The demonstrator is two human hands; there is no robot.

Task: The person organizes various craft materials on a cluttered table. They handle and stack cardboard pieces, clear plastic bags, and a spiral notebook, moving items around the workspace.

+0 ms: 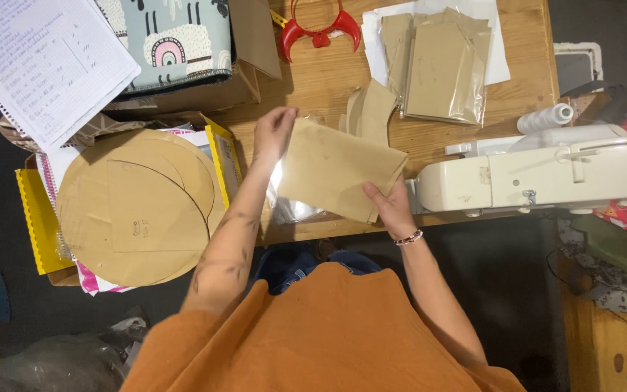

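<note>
My left hand (pixel 273 133) grips the top left corner of a tan paper piece (pixel 339 170) held over the wooden table (pixel 328 80). My right hand (pixel 392 207), with a bead bracelet at the wrist, holds the same piece at its lower right edge. A clear plastic sleeve (pixel 292 207) lies under the piece, shiny at its left side. More tan paper pieces (pixel 368 112) lie just beyond it.
A cream sewing machine (pixel 546 174) with a white thread spool (pixel 546 117) stands at the right. A bagged stack of tan pieces (pixel 444 69) and a red plastic object (pixel 319 30) lie at the back. Round cardboard patterns (pixel 139 207), yellow-edged notebooks and a squared notepad (pixel 45 62) are at the left.
</note>
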